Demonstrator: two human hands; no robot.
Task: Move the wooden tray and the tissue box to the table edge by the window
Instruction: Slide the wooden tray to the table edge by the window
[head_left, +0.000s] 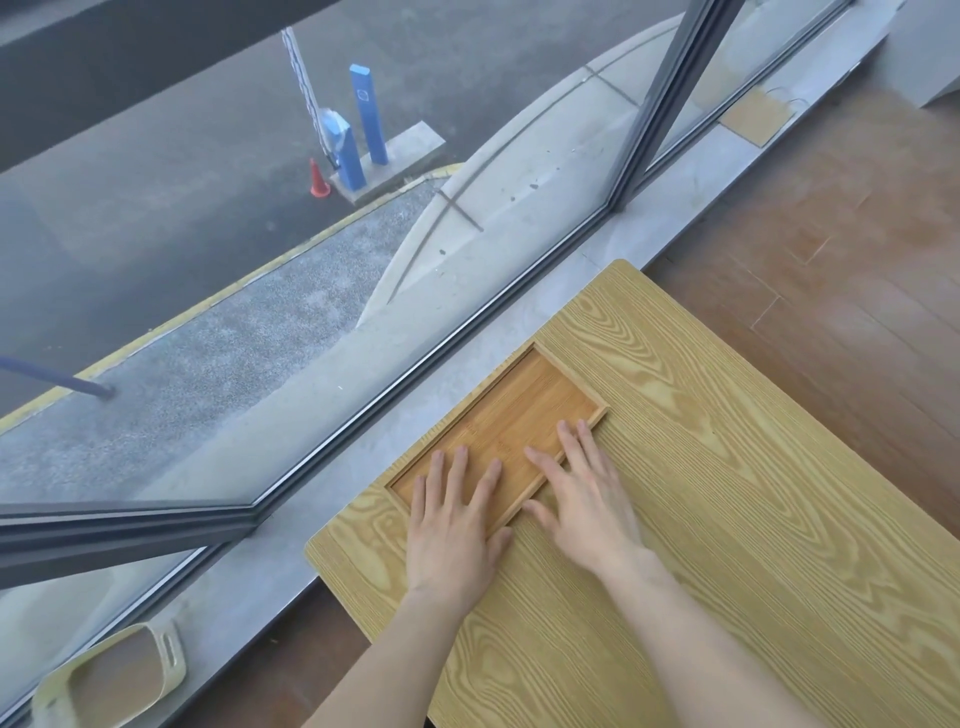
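Observation:
A shallow rectangular wooden tray (524, 402) lies flat on the light wood-grain table (727, 493), along the table edge nearest the window. My left hand (449, 525) rests palm down on the tray's near left end, fingers spread over its rim and floor. My right hand (587, 493) lies flat beside it, its fingertips on the tray's near long rim and inside it. Neither hand grips anything. No tissue box is in view.
A grey stone sill (467, 358) and the glass window with its dark frame (660, 104) run just beyond the table edge. A beige basket (111, 680) stands on the sill at lower left. Brown wooden floor (857, 234) lies to the right.

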